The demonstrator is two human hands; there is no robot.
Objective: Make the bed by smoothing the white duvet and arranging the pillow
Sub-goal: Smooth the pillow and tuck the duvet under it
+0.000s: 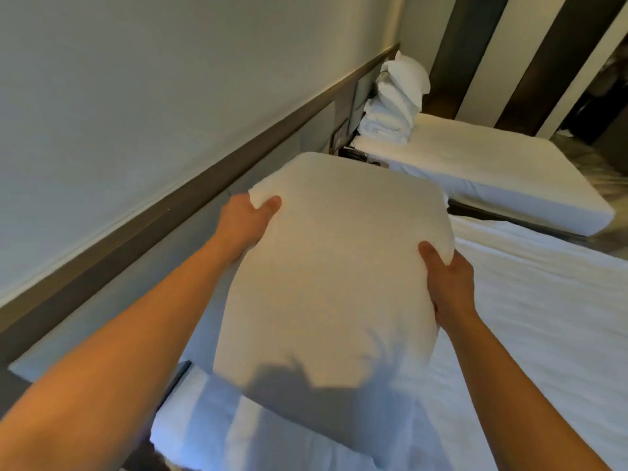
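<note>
A plump white pillow [333, 273] fills the middle of the view, lifted above the head end of the bed. My left hand [246, 220] grips its far left corner, thumb on top. On the pillow's right edge my right hand [448, 280] holds it, thumb pressed into the fabric. The white duvet [530, 328] covers the bed below and to the right, with light wrinkles. The fingers of both hands are hidden behind the pillow.
A grey padded headboard [136, 300] and the wall run along the left. A second bed [492, 171] with a bare white mattress stands at the back right, carrying a stack of folded bedding and pillows [394, 100]. A dark gap separates the two beds.
</note>
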